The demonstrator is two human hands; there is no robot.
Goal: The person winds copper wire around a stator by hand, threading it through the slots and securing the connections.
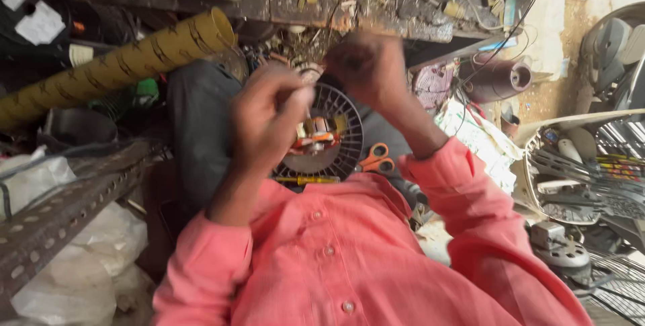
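**Thin wire pinched over fan motor**

My left hand [265, 121] pinches a thin wire [308, 112], fingers pressed together at its tip. Right hand [366, 70] is blurred, fingers curled shut; I cannot tell what they grip. Both sit just above the motor [316, 134], which rests on a round dark grille [339, 114] in my lap. I judge the wire light, springy and easy to snap, so hold near the end. The motor looks heavy and stiff; grip its rim. Scissors [376, 159] and a yellow screwdriver [309, 180] lie just beside it.
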